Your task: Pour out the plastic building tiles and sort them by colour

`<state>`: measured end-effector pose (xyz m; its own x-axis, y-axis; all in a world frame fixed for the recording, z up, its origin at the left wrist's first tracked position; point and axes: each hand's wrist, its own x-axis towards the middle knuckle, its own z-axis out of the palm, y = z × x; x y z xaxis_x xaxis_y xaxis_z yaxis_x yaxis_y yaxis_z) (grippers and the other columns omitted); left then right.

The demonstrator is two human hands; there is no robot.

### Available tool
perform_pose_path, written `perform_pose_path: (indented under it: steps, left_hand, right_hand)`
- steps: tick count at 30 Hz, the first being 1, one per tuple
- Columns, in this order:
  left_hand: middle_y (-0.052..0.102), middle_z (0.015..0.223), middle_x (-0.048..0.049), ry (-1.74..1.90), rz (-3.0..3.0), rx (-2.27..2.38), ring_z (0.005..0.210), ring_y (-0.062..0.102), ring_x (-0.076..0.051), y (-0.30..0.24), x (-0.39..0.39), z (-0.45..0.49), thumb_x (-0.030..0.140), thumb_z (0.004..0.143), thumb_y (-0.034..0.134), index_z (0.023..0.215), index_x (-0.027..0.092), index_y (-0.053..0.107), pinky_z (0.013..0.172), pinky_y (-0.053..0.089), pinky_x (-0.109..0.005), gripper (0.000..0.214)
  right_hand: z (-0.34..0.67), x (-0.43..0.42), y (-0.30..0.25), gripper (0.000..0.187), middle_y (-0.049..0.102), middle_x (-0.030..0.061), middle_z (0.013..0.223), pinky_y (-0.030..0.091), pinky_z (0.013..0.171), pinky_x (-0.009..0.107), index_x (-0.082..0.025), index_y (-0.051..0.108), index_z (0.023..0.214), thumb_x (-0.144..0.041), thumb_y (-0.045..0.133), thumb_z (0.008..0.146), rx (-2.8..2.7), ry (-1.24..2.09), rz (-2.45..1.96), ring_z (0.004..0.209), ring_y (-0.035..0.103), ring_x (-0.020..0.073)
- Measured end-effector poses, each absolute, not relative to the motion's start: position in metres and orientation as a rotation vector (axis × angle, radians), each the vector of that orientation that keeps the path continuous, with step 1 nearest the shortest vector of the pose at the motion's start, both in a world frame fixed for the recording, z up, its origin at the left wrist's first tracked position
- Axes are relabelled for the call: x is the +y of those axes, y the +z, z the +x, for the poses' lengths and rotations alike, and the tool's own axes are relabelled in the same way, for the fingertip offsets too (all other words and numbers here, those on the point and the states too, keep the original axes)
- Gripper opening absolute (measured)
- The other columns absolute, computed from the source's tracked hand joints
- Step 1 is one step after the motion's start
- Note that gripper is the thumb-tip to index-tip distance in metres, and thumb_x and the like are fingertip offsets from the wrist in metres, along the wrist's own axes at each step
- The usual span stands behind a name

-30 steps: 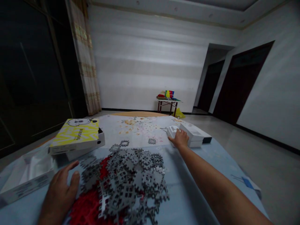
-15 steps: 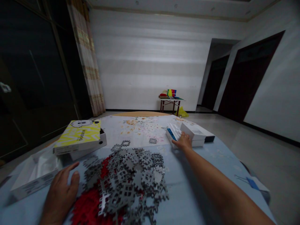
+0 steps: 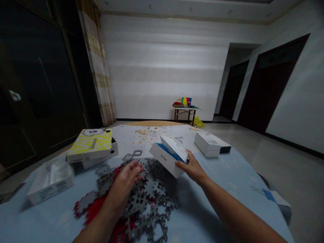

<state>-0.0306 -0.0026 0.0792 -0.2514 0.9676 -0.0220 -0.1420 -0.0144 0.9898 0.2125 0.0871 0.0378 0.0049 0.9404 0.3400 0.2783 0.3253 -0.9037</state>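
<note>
My right hand [image 3: 192, 167] grips a white box [image 3: 167, 160] with blue inside, held tilted just above a heap of grey and red interlocking foam pieces [image 3: 141, 199]. My left hand [image 3: 128, 177] lies on top of that heap with its fingers stretched out, close to the box's left end. The heap rests on a light blue sheet [image 3: 217, 189] spread over the low surface in front of me.
A yellow-lidded box [image 3: 91, 144] and an open white box [image 3: 49, 180] sit at the left. Another white box [image 3: 210, 143] lies at the right. A patterned white mat [image 3: 152, 133] is behind. A small table [image 3: 184, 109] stands by the far wall; dark doorways at right.
My right hand lifted the white box from beside the far box and brought it back over the heap. My left hand moved right, from the heap's left edge onto its top.
</note>
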Motion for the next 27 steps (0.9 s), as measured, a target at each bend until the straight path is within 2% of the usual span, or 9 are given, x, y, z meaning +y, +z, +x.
perform_pose_path:
  steps: [4,8,13,20,27]
  left_hand:
    - [0.062,0.113,-0.0125,1.247,0.729,0.894,0.105,0.057,-0.022,0.075,-0.005,-0.001,0.034,0.073,0.060,0.102,0.014,0.059,0.091,0.045,-0.033,0.035]
    - [0.066,0.105,-0.0070,1.346,0.593,0.807,0.098,0.061,-0.022,0.070,-0.009,0.003,0.029,0.072,0.063,0.106,0.018,0.056,0.086,0.049,-0.033,0.036]
    - [0.068,0.101,-0.0067,1.383,0.608,0.820,0.095,0.063,-0.023,0.071,-0.012,0.000,0.028,0.072,0.062,0.109,0.018,0.055,0.085,0.051,-0.035,0.039]
    - [0.069,0.099,-0.0097,1.292,0.729,0.968,0.093,0.063,-0.025,0.080,-0.006,-0.022,0.031,0.070,0.063,0.110,0.015,0.056,0.082,0.052,-0.038,0.043]
    - [0.069,0.097,-0.0102,1.297,0.861,1.244,0.080,0.067,-0.025,0.095,0.000,-0.045,0.034,0.066,0.067,0.113,0.017,0.052,0.070,0.055,-0.038,0.052]
  right_hand:
    - [0.183,0.052,0.057,0.068,0.057,0.0079,0.112,0.045,0.083,0.037,-0.020,0.040,0.122,-0.042,0.067,0.064,-1.467,1.134,-0.858,0.099,0.055,0.0236]
    - [0.165,0.031,0.062,0.060,0.060,0.0054,0.107,0.047,0.079,0.035,-0.021,0.042,0.120,-0.044,0.063,0.069,-1.457,1.346,-0.699,0.095,0.057,0.0225]
    - [0.159,0.029,0.057,0.049,0.057,0.0065,0.112,0.045,0.083,0.034,-0.020,0.049,0.113,-0.055,0.048,0.079,-1.481,1.232,-0.808,0.107,0.050,0.0231]
    - [0.169,0.044,0.053,0.048,0.060,0.0047,0.086,0.047,0.067,0.031,-0.017,0.055,0.097,-0.059,0.043,0.078,-1.433,1.275,-0.901,0.079,0.056,0.0182]
    - [0.185,0.076,0.023,0.050,0.061,0.0048,0.088,0.047,0.067,0.032,-0.016,0.054,0.105,-0.057,0.046,0.077,-1.376,1.110,-1.039,0.080,0.056,0.0198]
